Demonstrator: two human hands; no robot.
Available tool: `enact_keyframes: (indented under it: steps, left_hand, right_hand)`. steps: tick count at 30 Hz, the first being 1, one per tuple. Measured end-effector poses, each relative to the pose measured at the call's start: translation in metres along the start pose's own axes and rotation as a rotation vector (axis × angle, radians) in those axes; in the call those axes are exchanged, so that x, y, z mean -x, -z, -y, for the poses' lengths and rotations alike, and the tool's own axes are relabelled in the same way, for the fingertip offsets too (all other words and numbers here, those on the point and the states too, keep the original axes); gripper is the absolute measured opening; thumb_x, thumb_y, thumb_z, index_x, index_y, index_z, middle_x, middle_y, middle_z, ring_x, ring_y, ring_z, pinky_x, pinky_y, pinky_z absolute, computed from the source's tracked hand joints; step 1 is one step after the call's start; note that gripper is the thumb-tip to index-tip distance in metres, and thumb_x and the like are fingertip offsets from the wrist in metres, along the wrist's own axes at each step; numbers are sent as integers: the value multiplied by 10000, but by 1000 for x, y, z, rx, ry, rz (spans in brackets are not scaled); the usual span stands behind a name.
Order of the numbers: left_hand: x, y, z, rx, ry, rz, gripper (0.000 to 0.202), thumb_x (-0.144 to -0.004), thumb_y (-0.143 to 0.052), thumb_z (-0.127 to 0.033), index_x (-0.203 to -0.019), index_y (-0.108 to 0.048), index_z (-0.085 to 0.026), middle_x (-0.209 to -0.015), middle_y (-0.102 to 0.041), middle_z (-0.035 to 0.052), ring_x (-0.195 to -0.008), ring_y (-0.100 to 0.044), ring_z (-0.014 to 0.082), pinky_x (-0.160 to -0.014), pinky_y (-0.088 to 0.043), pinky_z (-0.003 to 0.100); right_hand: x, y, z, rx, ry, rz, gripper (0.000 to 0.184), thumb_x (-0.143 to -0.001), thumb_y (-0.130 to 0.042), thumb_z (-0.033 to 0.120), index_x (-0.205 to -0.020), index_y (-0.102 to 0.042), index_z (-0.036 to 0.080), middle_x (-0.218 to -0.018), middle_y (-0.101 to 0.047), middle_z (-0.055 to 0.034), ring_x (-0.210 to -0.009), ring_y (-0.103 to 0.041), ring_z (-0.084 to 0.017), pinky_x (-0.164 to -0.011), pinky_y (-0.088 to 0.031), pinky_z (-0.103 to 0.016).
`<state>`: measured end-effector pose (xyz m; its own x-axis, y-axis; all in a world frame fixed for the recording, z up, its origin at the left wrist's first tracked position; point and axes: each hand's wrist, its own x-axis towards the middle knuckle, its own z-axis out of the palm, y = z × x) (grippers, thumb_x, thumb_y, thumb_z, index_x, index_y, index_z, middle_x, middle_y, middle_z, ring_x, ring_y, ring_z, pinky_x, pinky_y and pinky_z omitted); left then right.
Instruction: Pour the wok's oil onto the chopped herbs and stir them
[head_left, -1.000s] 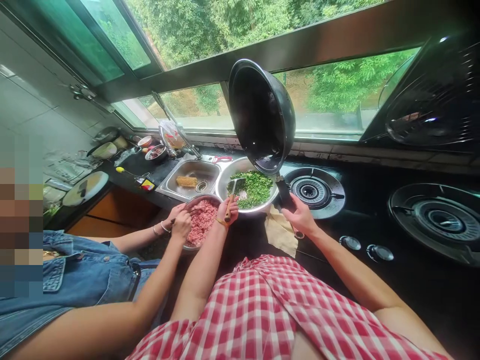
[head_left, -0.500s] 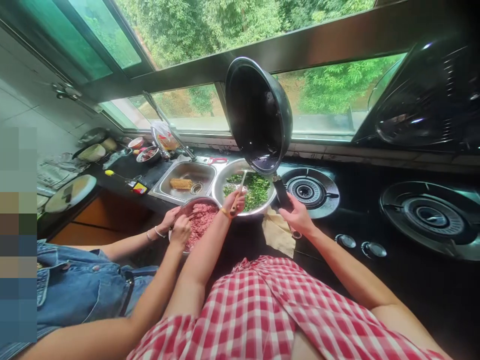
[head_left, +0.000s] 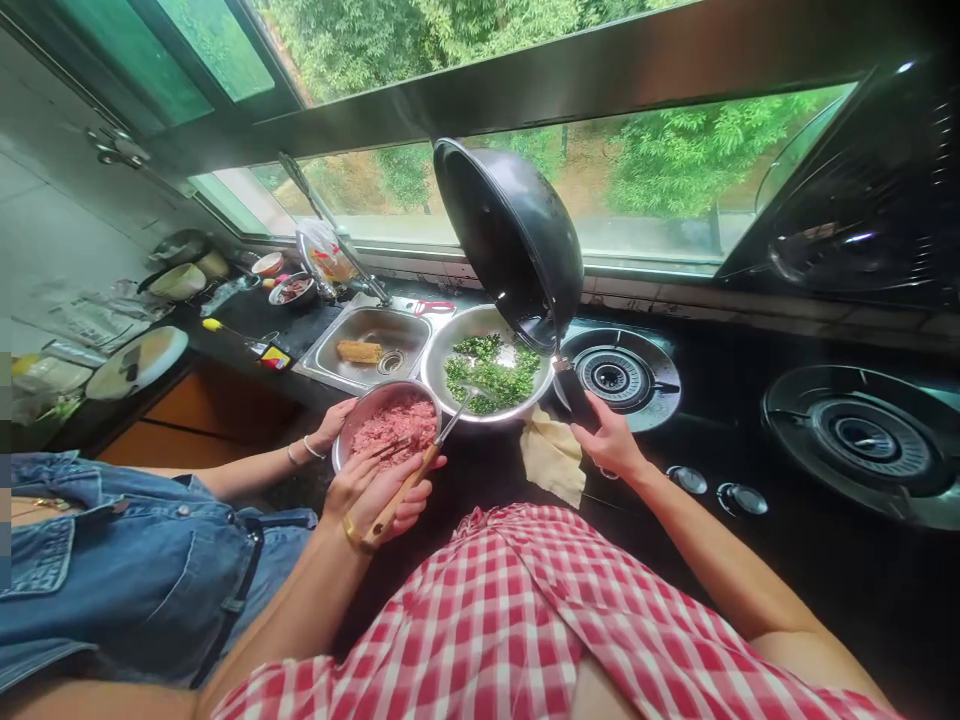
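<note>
My right hand (head_left: 609, 435) grips the black handle of a wok (head_left: 529, 235), which is tipped steeply over a wide metal basin (head_left: 433, 372). Chopped greens (head_left: 491, 375) lie in that basin. Closed around the wooden handle of a metal spatula (head_left: 409, 492) is my left hand (head_left: 386, 495). The spatula's shaft points up toward the basin's near rim; its head is hard to make out against the greens. Just beyond my left hand, a bowl of minced meat (head_left: 397, 425) is held by a co-worker's hand (head_left: 330, 428). The co-worker's other hand (head_left: 346, 490) is partly hidden behind mine.
A sink (head_left: 337, 375) with a sponge-like yellow block (head_left: 358, 352) lies left of the basin. Gas burners (head_left: 611, 378) are to the right, with a beige cloth (head_left: 553, 455) at the counter edge. Dishes (head_left: 292, 290) stand at the back left.
My left hand has drawn back from the basin, down and left, bringing the spatula with it. The wok has tilted further over the basin, exposing more of its outside.
</note>
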<state>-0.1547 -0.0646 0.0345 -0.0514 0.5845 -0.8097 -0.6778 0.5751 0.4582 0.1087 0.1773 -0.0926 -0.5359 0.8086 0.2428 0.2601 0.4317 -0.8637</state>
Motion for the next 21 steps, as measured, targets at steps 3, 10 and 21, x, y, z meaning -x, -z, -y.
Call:
enact_keyframes:
  steps: [3, 10, 21]
  left_hand:
    - [-13, 4, 6, 58, 52, -10, 337, -1029, -344, -374, -1126, -580, -154, -510, -288, -85, -313, -269, 48, -307, -176, 125]
    - [-74, -19, -34, 106, -136, 80, 362, -1046, -263, -338, -1021, -564, -138, -507, -287, -83, -310, -318, 53, -299, -200, 111]
    - [-127, -31, -75, 41, -177, -42, 270, -1028, -332, -345, -893, -483, -167, -502, -318, -87, -289, -321, 48, -296, -221, 105]
  right_hand:
    - [8, -3, -7, 19, -20, 21, 640, -756, -581, 381, -1333, -560, 105, -792, -701, -42, -407, -467, -113, -459, -472, -278]
    - [5, -12, -6, 17, -38, 15, 585, -729, -569, 375, -1255, -601, 122, -673, -647, -10, -400, -446, -116, -435, -436, -268]
    - [-3, -9, -7, 72, -76, -1, 689, -723, -542, 442, -1298, -575, 64, -673, -676, -38, -390, -495, -145, -483, -476, -308]
